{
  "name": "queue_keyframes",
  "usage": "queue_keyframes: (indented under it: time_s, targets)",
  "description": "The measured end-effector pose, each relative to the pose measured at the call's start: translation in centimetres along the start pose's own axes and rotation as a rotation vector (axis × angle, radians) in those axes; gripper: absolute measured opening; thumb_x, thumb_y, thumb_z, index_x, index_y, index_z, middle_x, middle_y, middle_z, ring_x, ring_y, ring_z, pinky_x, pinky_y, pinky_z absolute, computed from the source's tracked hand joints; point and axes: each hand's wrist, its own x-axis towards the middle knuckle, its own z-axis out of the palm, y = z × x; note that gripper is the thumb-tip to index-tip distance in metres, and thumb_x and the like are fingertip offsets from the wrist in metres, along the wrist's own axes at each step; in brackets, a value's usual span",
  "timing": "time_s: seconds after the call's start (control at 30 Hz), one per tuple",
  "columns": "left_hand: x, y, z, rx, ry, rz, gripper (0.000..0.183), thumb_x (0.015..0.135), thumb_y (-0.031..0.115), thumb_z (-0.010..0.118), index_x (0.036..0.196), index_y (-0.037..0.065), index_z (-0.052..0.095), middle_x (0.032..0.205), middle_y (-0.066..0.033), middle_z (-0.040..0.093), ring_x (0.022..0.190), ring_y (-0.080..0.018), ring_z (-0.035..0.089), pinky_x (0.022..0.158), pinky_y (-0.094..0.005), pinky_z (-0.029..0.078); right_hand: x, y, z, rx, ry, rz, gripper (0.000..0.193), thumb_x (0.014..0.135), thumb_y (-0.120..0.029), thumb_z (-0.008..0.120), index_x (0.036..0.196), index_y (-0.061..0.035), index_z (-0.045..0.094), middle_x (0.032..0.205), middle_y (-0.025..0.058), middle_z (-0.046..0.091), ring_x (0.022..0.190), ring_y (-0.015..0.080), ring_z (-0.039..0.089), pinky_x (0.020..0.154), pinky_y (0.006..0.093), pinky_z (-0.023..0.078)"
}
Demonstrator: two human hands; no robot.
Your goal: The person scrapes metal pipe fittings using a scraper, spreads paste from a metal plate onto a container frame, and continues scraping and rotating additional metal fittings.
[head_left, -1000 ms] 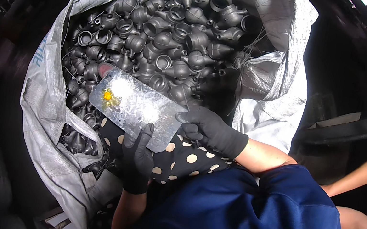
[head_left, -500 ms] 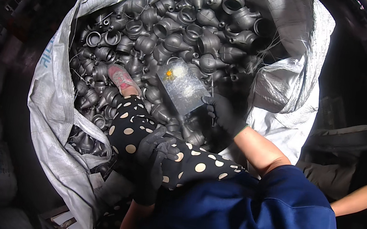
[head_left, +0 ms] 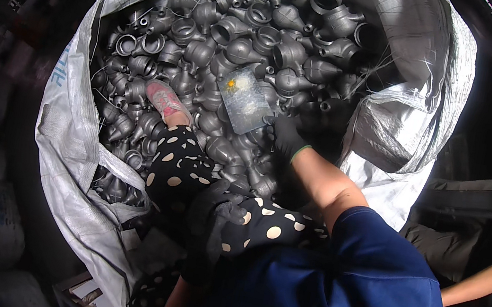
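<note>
My right hand (head_left: 285, 135), in a dark glove, pinches the lower right corner of a flat translucent sheet (head_left: 244, 106). White patches and one orange-yellow spot show on the sheet. It is held over a heap of dark grey metal fittings (head_left: 237, 51), round-bellied with open collars and narrow necks. My left hand (head_left: 220, 211), also dark-gloved, lies on my polka-dotted trouser leg (head_left: 181, 172), its fingers loosely apart and holding nothing.
A big white woven sack (head_left: 68, 143) surrounds the fittings, its rim folded down at the right. My foot in a pink and grey shoe (head_left: 164, 99) stands on the heap. Another person's bare forearm (head_left: 488, 280) reaches in at the right. Wooden slats (head_left: 88, 297) show at lower left.
My right hand and the sheet have shifted slightly away from me, and the sheet looks smaller. My left hand stays on the leg. The view has shifted a little.
</note>
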Motion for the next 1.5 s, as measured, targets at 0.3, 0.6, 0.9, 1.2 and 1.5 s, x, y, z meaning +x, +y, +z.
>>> queue_keyframes:
  time_s: [0.3,0.6,0.9,1.2,1.5]
  targets:
    - [1.6,0.6,1.2,-0.092,-0.01,-0.007,0.029,0.098,0.003,0.051,0.125,-0.006,0.055,0.111,-0.0159,0.066,0.097,-0.0223,0.065,0.085,-0.0321,0.053,-0.8,1.3,-0.7,0.032,0.064,-0.189,0.021,0.092,-0.025,0.067,0.081,-0.0096,0.058,0.058,0.0016,0.052,0.043,0.0144,0.044,0.041,0.0303,0.035]
    - [1.5,1.1,1.1,-0.129,-0.004,-0.024,0.032,0.1,0.005,0.047,0.13,-0.007,0.05,0.108,-0.0179,0.065,0.089,-0.0198,0.066,0.077,-0.0291,0.055,-11.1,5.6,-2.6,-0.024,-0.07,-0.024,0.02,0.095,-0.029,0.055,0.095,-0.0121,0.065,0.073,0.0005,0.062,0.052,0.0121,0.049,0.046,0.0267,0.037]
    - [0.8,1.3,1.1,-0.165,0.019,-0.038,0.033,0.1,0.004,0.045,0.131,-0.008,0.047,0.102,-0.0205,0.066,0.078,-0.0187,0.067,0.065,-0.0259,0.058,-13.2,7.7,-1.6,-0.387,-0.316,-0.033,0.019,0.091,-0.02,0.063,0.1,-0.005,0.07,0.083,0.0035,0.069,0.071,0.0109,0.062,0.064,0.0275,0.049]
    - [0.8,0.7,1.0,-0.126,0.003,0.053,0.033,0.102,0.005,0.044,0.131,-0.01,0.047,0.105,-0.0206,0.066,0.08,-0.02,0.069,0.068,-0.0269,0.06,-12.8,8.0,-1.8,-0.82,-0.426,-0.075,0.034,0.1,-0.022,0.048,0.123,-0.0064,0.068,0.117,0.0105,0.069,0.102,0.0193,0.064,0.092,0.0315,0.048]
    - [0.2,-3.4,-0.6,0.074,-0.002,0.161,0.04,0.1,0.009,0.051,0.134,-0.01,0.045,0.107,-0.0209,0.066,0.084,-0.0204,0.069,0.073,-0.0286,0.059,-9.0,3.4,-0.7,-0.028,-0.141,0.039,0.017,0.096,-0.028,0.058,0.088,-0.0135,0.062,0.067,-0.0012,0.06,0.048,0.0087,0.046,0.041,0.0252,0.033]
